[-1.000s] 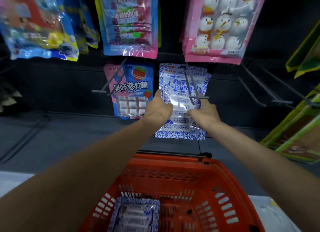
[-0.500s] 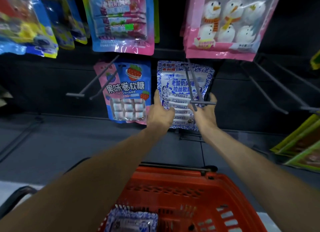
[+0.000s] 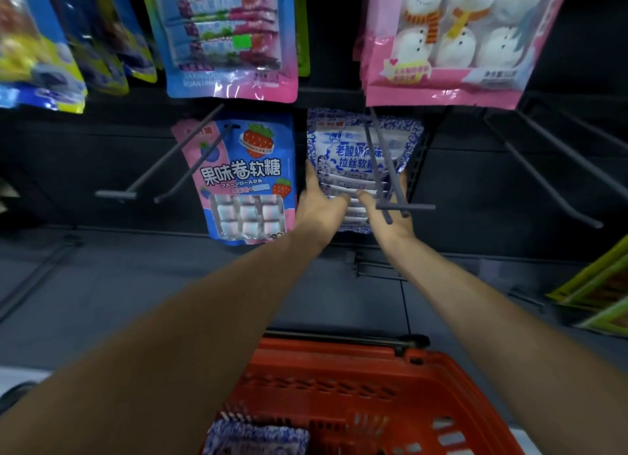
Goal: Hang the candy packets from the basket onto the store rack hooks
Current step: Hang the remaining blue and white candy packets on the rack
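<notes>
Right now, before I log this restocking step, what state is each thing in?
blue-and-white packet: hung far back on the hook
hook: loaded, front stretch bare
left hand: holds the packet's left edge
right hand: holds its lower right part
basket: holds a spare packet
strawberry packet: hanging on the next hook
snowman packets: hanging on the row above

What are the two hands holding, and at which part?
Both hold the blue-white packet: the left hand pinches its lower left edge, the right hand its lower right edge.
</notes>
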Demonstrator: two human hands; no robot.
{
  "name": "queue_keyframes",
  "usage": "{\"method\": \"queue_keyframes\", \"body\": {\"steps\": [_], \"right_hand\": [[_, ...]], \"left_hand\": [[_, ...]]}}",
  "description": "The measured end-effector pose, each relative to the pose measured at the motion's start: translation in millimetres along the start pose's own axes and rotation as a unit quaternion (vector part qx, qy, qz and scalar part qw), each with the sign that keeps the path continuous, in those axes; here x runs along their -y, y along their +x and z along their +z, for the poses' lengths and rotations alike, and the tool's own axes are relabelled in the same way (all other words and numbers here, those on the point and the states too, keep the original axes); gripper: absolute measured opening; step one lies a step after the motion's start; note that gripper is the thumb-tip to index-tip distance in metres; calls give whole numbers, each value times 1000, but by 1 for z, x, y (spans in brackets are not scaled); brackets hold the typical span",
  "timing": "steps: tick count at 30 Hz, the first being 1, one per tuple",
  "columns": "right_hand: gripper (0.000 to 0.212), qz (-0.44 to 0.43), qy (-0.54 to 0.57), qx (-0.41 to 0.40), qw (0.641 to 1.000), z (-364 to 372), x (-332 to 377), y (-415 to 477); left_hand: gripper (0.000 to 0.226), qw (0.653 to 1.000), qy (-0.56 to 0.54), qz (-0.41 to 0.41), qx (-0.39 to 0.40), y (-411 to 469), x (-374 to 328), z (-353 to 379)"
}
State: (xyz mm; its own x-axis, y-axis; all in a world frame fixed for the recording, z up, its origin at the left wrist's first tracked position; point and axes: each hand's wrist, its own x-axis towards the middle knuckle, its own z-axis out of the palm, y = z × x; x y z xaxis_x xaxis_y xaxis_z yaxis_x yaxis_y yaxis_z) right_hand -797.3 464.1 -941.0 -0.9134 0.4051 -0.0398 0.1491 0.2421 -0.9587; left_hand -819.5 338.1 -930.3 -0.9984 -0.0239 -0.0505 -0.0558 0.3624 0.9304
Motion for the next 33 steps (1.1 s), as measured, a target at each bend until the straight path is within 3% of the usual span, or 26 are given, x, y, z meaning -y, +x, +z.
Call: {"method": "queue_keyframes", "body": {"steps": [8,16,29,33], "right_hand": [[97,-4,-22,7,1000,-9,-5,13],[90,-4,-47,-24,999,-12,-8,13],[63,19,-2,-53,998,-19,-7,5],[70,15,-17,-49,999,-22,-4,1]], "left_hand": [[93,1000,2,7,12,1,11,4],[84,997,-29,50,-43,-5,20,5],[80,996,-72,3,-47,-23,12,1],[78,996,-68,-2,-53,-28,8,-1]]}}
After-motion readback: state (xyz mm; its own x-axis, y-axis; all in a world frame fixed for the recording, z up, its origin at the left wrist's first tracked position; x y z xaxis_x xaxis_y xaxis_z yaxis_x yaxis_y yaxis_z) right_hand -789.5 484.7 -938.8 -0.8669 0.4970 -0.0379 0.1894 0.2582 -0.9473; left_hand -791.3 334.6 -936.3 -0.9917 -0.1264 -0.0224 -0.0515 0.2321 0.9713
